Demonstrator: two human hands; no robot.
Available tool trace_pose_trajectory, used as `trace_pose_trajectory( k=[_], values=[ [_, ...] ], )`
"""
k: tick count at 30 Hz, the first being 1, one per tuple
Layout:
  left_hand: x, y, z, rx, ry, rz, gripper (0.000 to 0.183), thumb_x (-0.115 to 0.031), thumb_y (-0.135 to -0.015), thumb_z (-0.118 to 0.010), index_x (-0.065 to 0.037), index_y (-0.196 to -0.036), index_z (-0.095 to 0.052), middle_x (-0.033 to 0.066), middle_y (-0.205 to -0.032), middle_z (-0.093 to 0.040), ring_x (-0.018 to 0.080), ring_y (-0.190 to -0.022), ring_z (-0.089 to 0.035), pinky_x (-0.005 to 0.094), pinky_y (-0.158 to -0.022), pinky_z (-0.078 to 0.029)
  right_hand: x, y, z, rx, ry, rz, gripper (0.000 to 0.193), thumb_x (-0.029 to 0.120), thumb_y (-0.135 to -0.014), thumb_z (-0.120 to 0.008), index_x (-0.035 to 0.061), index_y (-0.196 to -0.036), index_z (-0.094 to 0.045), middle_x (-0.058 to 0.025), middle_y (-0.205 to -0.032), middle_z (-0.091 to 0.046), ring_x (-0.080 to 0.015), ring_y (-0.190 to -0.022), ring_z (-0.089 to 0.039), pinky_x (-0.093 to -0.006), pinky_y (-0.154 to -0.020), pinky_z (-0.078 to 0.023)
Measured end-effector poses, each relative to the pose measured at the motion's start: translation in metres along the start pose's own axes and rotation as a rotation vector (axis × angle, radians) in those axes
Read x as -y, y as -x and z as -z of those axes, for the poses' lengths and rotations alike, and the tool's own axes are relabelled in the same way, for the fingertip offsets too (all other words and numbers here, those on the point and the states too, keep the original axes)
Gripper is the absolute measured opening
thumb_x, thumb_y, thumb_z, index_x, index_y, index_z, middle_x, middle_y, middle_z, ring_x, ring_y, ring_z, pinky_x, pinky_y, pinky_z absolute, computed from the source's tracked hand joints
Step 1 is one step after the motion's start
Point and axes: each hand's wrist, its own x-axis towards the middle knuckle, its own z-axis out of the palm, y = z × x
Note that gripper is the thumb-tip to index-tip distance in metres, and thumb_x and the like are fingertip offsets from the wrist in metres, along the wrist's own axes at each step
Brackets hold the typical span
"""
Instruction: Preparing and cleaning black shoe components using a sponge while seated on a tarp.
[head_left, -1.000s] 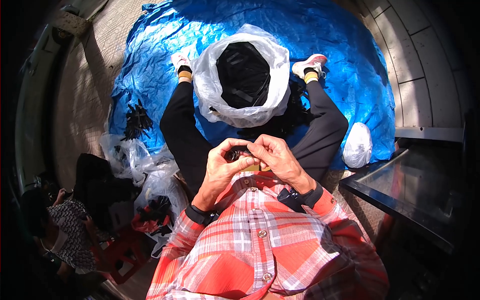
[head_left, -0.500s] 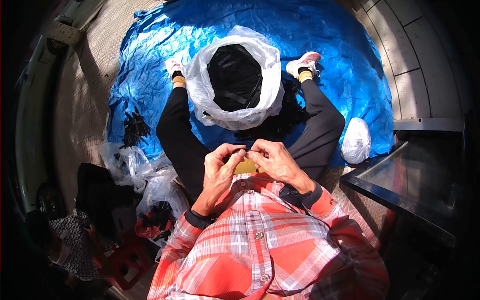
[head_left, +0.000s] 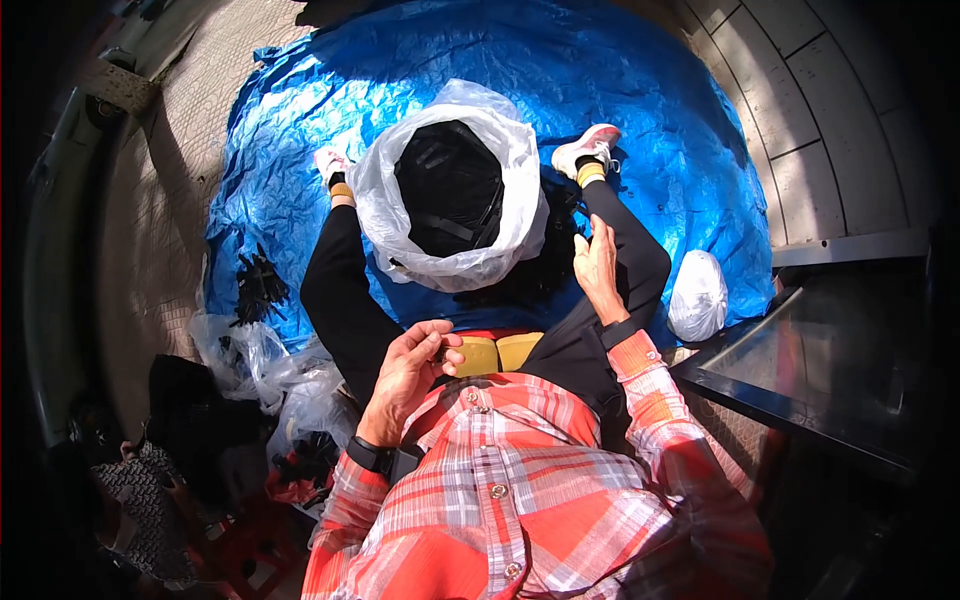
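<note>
Nearest the camera, below the white plastic bag (head_left: 455, 195), the left hand (head_left: 408, 372) is curled at the person's waist, its grip pinched on something small and dark against the fingers; what it is cannot be told. Just beside it sit 2 yellow pieces (head_left: 498, 352) on the lap, smooth and rounded. The right hand (head_left: 598, 268) lies right of the bag on the black-clad leg, fingers loose and flat, holding nothing.

The bag stands between the legs, thin and crinkled, its mouth rolled open over a heap of black strap-like parts (head_left: 448, 190). It looks well filled, so much of the sorting seems done. Left of the bag, a small pile of black pieces (head_left: 258, 290) remains on the wrinkled blue tarpaulin (head_left: 650, 110). Right of the bag lies a knotted white sack (head_left: 697, 297).
</note>
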Motion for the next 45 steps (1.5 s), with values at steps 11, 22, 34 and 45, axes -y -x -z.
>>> trace_pose_trajectory(
  k=[11, 22, 34, 45],
  values=[
    [-0.016, 0.021, 0.015, -0.029, 0.056, -0.059, 0.03, -0.02, -0.094, -0.042, 0.004, -0.111, -0.046, 0.0166, -0.091, -0.061, 0.0228, -0.078, -0.062, 0.0298, -0.067, -0.051, 0.139, -0.039, -0.105, 0.341, -0.319, 0.38, 0.02, 0.0, -0.074, -0.056, 0.0007, -0.094, -0.052, -0.0187, -0.089, -0.05, -0.0362, -0.087, -0.051, -0.0421, -0.076, -0.043],
    [-0.028, 0.024, 0.014, -0.057, 0.072, -0.109, 0.024, -0.016, -0.088, -0.055, 0.004, -0.101, -0.058, 0.0069, -0.075, -0.059, 0.0133, -0.064, -0.056, 0.0227, -0.055, -0.045, 0.141, -0.081, -0.129, 0.464, -0.334, 0.036, 0.022, 0.009, -0.07, -0.059, -0.0044, -0.088, -0.059, -0.0203, -0.079, -0.062, -0.0317, -0.076, -0.062, -0.0368, -0.07, -0.049],
    [-0.02, 0.017, 0.003, 0.018, 0.056, -0.058, 0.03, -0.021, -0.087, -0.056, 0.003, -0.106, -0.055, 0.0014, -0.065, -0.05, 0.0088, -0.052, -0.043, 0.0191, -0.049, -0.036, 0.135, -0.065, -0.102, 0.52, -0.435, 0.215, 0.019, 0.007, -0.073, -0.058, 0.0016, -0.09, -0.052, -0.0188, -0.085, -0.052, -0.0368, -0.084, -0.054, -0.0427, -0.073, -0.045],
    [-0.019, 0.016, 0.008, -0.043, 0.15, -0.126, 0.037, -0.023, -0.089, -0.053, 0.005, -0.112, -0.051, 0.0062, -0.08, -0.057, 0.01, -0.063, -0.05, 0.0192, -0.048, -0.038, 0.13, -0.043, -0.093, 0.606, -0.495, 0.025, 0.013, 0.005, -0.074, -0.061, -0.0005, -0.086, -0.058, -0.0114, -0.071, -0.057, -0.0218, -0.06, -0.058, -0.0324, -0.054, -0.047]
  ],
)
